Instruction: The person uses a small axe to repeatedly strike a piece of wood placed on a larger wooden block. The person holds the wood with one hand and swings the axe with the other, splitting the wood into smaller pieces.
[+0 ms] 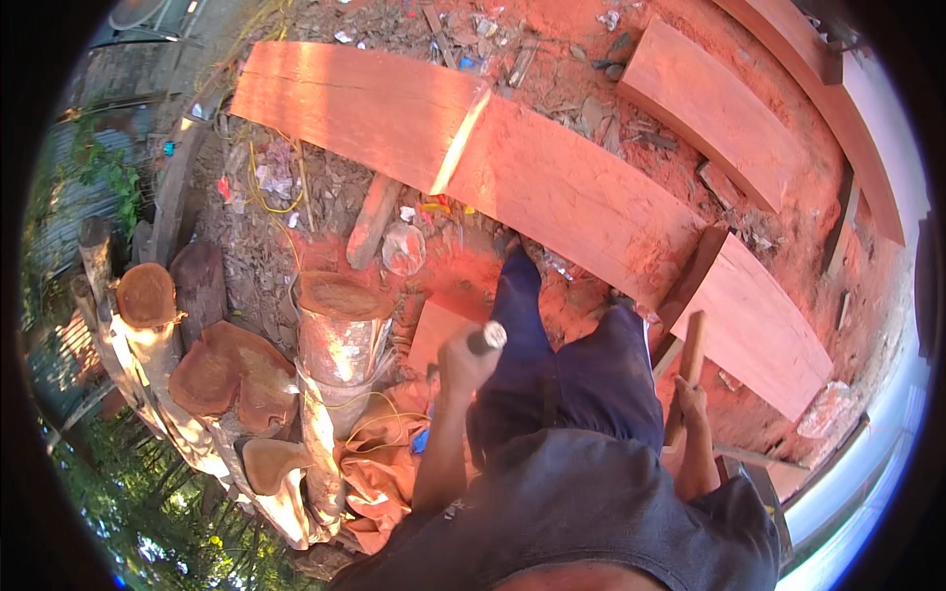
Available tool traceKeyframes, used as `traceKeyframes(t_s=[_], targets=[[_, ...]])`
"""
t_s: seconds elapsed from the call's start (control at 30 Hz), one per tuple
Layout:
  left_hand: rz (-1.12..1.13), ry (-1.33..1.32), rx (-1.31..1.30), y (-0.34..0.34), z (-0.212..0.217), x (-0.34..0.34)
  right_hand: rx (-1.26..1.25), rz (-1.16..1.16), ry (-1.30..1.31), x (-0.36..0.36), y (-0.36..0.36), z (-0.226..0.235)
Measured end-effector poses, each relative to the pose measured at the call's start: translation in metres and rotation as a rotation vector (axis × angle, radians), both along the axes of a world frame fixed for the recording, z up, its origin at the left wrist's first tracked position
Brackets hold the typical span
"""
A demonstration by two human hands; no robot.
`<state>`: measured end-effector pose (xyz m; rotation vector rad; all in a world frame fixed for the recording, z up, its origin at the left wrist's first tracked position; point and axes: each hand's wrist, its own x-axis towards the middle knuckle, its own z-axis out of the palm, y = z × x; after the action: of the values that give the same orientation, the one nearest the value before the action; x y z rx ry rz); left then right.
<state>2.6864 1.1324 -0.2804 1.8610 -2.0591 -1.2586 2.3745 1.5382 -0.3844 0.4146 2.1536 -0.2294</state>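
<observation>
Red-dusted ground (567,18) surrounds planks (591,182) in the head view, where the left grip (465,362) closes round a pale-ended stick (494,336) by the legs (567,384) and the right grip (692,398) encircles a wooden bar (694,347) beside them, both probably stiff, light, best held mid-length, plank edges near the bar's tip, room seemingly leftward.

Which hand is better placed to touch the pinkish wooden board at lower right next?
Right hand, probably: it's nearer the board, though gripping a brown wooden stick. The left hand, farther away, holds a pale-ended cylinder.
</observation>
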Motion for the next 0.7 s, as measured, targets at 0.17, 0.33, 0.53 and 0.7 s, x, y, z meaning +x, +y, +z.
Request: traceKeyframes(t_s=[0.17,0.33,0.53,0.7], targets=[[-0.096,-0.002,-0.219,-0.100,-0.006,0.022,-0.238,0.203,0.110,0.062,-0.113,0.038],[-0.041,0.082,-0.148,-0.136,-0.020,0.027,-0.353,0.428,0.130,0.034,-0.242,0.090],[-0.173,0.065,-0.144,-0.168,-0.018,0.001,-0.723,0.087,0.083,0.005,-0.356,0.171],[-0.103,0.099,0.074,-0.196,-0.018,-0.026,-0.635,0.075,-0.147,-0.030,-0.398,0.196]])
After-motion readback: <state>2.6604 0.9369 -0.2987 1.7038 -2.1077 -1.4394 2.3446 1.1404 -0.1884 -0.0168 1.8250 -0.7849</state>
